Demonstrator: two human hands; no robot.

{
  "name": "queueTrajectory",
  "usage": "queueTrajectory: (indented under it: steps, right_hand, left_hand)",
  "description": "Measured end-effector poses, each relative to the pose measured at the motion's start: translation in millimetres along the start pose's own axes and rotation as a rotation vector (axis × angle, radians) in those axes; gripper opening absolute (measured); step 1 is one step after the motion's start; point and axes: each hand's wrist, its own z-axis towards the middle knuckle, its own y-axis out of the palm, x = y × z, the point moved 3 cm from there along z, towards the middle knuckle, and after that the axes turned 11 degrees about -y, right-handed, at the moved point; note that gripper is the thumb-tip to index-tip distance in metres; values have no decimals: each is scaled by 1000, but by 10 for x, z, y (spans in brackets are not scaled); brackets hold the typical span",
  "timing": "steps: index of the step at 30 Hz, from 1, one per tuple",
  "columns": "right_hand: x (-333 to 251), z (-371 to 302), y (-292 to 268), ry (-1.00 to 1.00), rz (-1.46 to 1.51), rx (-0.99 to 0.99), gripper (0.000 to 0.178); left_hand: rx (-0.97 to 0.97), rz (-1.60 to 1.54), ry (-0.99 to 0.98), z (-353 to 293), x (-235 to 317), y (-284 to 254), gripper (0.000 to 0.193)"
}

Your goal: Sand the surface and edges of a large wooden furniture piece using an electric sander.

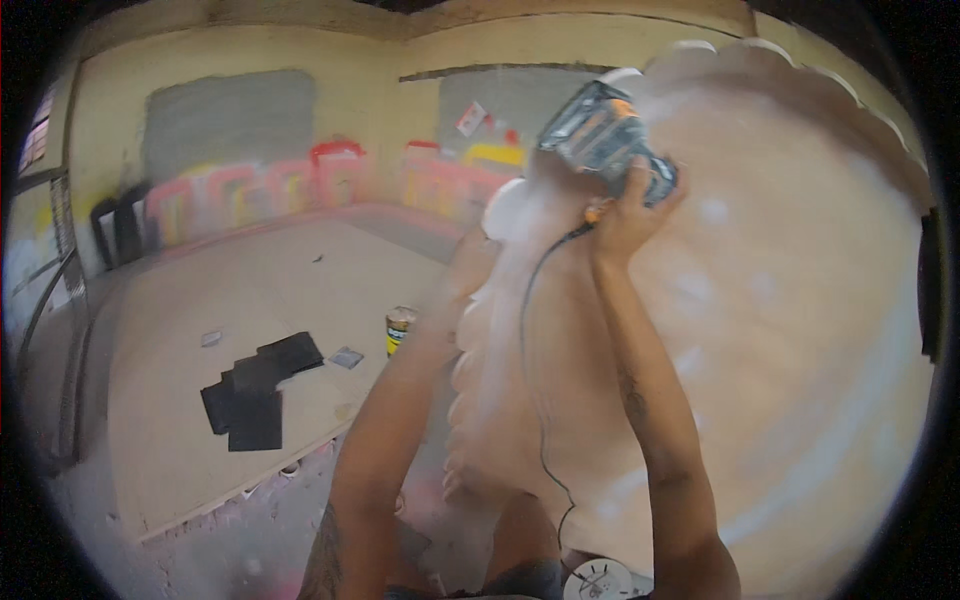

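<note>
My right hand (630, 220) is closed around the rear grip of a dark grey and orange power sander (600, 130), held at the upper left edge of a large pale panel (780, 300) with a scalloped rim. From the sander a thin black cord (528, 300) hangs down in front of the panel. My left hand (482, 255) is at the panel's left scalloped edge; it is smeared, and its fingers cannot be made out.
To the left lies a wide flat board (250, 270) with black sheets (255, 385) on it. A yellow and black can (400, 327) stands by my left forearm. Low down is a round white disc with dark slots (598, 580). Paint-marked walls (360, 120) stand behind.
</note>
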Motion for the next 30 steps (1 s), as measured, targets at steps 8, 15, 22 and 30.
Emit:
queueTrajectory:
  steps: [8,15,22,30]
  right_hand:
    - [-30,168,219,-12,180,52,46]
    - [-196,1093,-4,-132,213,313,41]
    - [-625,1423,-93,-4,302,401,44]
    - [-444,1230,42,43,339,424,47]
  left_hand:
    - [101,23,133,-7,-290,-117,45]
    - [55,-20,8,-8,-254,-101,44]
    - [-28,-183,175,47,-241,-88,49]
    - [30,-132,198,-4,-199,-66,49]
